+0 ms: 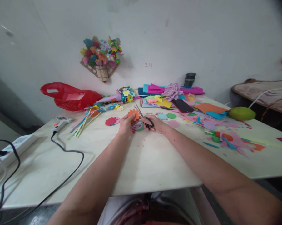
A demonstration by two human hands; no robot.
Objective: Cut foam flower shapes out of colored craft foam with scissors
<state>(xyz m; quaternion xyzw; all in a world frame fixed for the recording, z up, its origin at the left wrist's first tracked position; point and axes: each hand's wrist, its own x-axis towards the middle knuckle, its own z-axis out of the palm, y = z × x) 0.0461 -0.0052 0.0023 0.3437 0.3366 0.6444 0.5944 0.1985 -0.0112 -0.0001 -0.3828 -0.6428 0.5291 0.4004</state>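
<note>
My left hand (126,125) pinches an orange flower-shaped paper cutout (133,114) with a scalloped edge, held over the middle of the table. Close beside it, my right hand (155,123) is closed round the black handles of a pair of scissors (149,122). The scissor blades point up and to the left, near the right edge of the orange cutout. Under and around my hands lie paper pieces: a red round cutout (110,121) to the left, a green disc (171,116) and a pink cutout (173,123) to the right.
A glue gun (61,124) with a black cord and a white power strip (14,147) lie on the left. Behind are a red plastic bag (72,98) and paper strips (81,125). Paper scraps (234,140), a phone (183,105) and a green fruit (242,113) are at right.
</note>
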